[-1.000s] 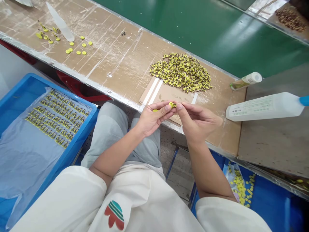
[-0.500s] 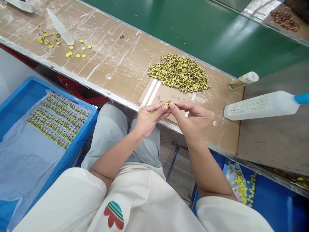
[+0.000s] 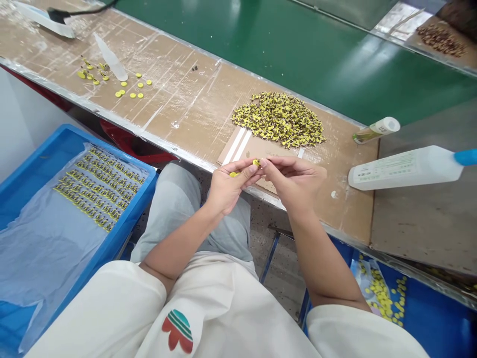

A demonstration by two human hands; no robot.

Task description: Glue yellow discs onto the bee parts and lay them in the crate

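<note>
My left hand (image 3: 230, 186) pinches a small yellow disc (image 3: 256, 162) between thumb and forefinger at the bench's front edge. Another yellow disc (image 3: 233, 174) shows in the same hand, lower against the fingers. My right hand (image 3: 300, 181) meets it from the right, thumb and forefinger closed at the first disc; a tiny dark part seems to sit there, mostly hidden by the fingertips. Just beyond the hands lies a heap of small yellow and dark brown pieces (image 3: 281, 119), partly over a cardboard sheet (image 3: 274, 149) with white tape strips.
Left on the bench are loose yellow discs (image 3: 133, 95), a white pointed strip (image 3: 111, 57) and assembled pieces. A blue tray (image 3: 70, 130) holds rows of pieces on cloth. Right stand a tilted white bottle (image 3: 404, 168) and a small tube (image 3: 377, 130). Below, a blue bin (image 3: 428, 303) contains yellow discs.
The view has shifted slightly, so bench items appear a little right and lower. Both hands stay together at the disc with only slight finger movement.
</note>
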